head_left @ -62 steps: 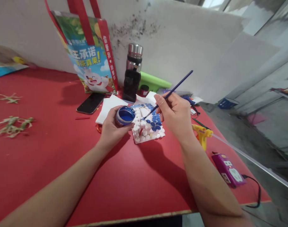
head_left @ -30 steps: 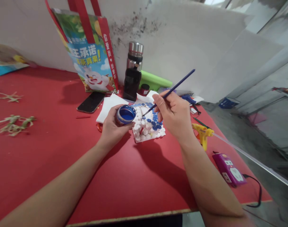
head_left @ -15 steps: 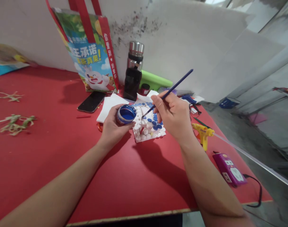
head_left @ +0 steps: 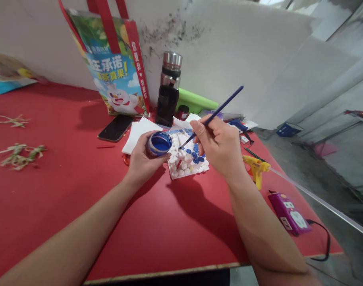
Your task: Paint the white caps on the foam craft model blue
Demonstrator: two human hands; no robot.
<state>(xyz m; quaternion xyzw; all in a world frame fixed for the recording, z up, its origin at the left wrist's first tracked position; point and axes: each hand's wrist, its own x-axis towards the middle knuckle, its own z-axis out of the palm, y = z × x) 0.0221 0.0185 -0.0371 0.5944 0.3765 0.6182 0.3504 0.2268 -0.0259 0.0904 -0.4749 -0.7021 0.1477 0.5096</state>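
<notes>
My left hand (head_left: 141, 161) is wrapped round a small pot of blue paint (head_left: 159, 143), held just above the red table (head_left: 65, 167). My right hand (head_left: 219, 147) pinches a thin blue paintbrush (head_left: 214, 114); its tip touches a white board covered with white and blue round pieces (head_left: 187, 157). The board lies on the table between my two hands. Part of it is hidden behind my right hand.
A printed bag (head_left: 116, 67), a dark flask (head_left: 168, 91), a green roll (head_left: 196, 102) and a phone (head_left: 115, 128) stand behind the board. White paper (head_left: 136, 133) lies by the pot. A yellow glue gun (head_left: 255, 167) and purple power strip (head_left: 287, 213) sit at right. Dried plant bits (head_left: 17, 153) lie at left.
The brush tip has shifted slightly left and up over the board's pieces. My left hand keeps the paint pot in nearly the same place.
</notes>
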